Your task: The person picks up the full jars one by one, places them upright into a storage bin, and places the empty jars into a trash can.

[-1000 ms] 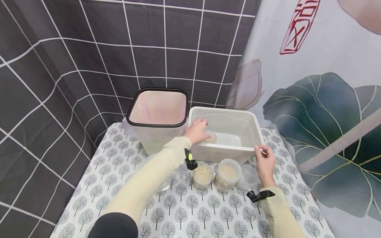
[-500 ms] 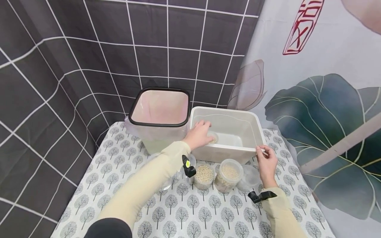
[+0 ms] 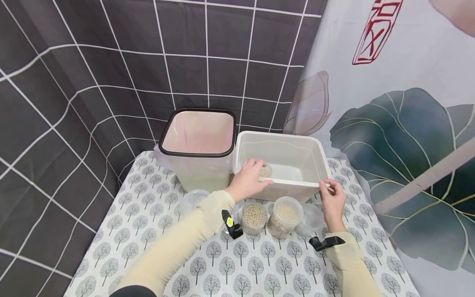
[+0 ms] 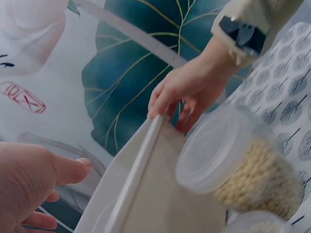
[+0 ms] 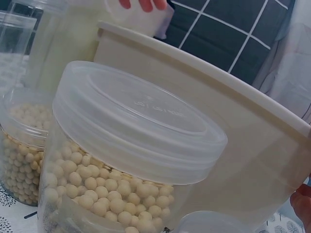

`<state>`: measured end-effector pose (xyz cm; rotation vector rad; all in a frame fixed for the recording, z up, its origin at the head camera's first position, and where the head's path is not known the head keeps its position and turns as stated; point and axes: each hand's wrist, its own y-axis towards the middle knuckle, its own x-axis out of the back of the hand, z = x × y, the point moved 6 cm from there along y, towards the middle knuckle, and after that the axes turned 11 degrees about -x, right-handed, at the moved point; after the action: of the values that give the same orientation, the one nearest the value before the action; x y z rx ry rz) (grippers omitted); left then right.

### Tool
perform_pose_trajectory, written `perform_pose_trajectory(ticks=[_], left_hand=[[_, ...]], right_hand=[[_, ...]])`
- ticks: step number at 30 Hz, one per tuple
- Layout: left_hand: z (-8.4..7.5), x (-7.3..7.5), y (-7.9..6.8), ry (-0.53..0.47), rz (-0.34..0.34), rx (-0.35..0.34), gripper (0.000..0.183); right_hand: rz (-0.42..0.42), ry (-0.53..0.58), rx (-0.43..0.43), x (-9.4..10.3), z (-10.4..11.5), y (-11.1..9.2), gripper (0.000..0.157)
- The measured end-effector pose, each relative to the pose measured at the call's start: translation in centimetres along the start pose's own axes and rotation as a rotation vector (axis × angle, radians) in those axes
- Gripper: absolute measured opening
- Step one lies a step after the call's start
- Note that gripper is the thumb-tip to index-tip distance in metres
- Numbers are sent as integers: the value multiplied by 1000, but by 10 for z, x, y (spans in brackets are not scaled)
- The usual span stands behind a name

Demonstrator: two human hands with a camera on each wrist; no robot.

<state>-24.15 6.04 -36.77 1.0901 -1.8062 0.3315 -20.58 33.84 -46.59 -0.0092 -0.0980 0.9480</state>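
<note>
My left hand hovers by the front left of a white plastic bin. Its fingers are apart and hold nothing, and the thumb is straight in the left wrist view. Just beyond the fingertips, a small clear tub of round pale beans sits inside the bin. My right hand pinches the bin's rim at its front right corner. In front of the bin stand an unlidded jar of beans and a lidded jar, seen close in the right wrist view.
Left of the bin stands a tall lined trash can with a black rim. A clear container lies partly behind my left forearm. A translucent lid is beside the lidded jar. A dark grid-patterned curtain hangs behind.
My left hand has drawn back from over the bin's inside toward its front rim, away from the small tub. The right hand keeps its grip on the rim.
</note>
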Motion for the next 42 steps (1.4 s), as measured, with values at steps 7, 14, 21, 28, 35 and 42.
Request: perform_pose_trajectory(ticks=[7,14,21,28,35,42], left_hand=[[-11,-12,-14,-57,-19,-41,58],[-18,-22,-26,-54,-31,-46,64],[-27,-35,-40,-18,-22,1,65],[-31,-49,-53,-5,-18,52,73],[-26,-64,-61,-30,-27,92,82],[-17,-82,-67,-30,8,159,88]], right_hand=[[-2,8,-35,0,0,0,21],[41,69,15,4,-27,19,22],[43,81,15,3,-22,15,20],[45,54,16,4,-41,32,26],[65,118,36,1,-33,25,23],[23,105,6,-2,-14,9,20]])
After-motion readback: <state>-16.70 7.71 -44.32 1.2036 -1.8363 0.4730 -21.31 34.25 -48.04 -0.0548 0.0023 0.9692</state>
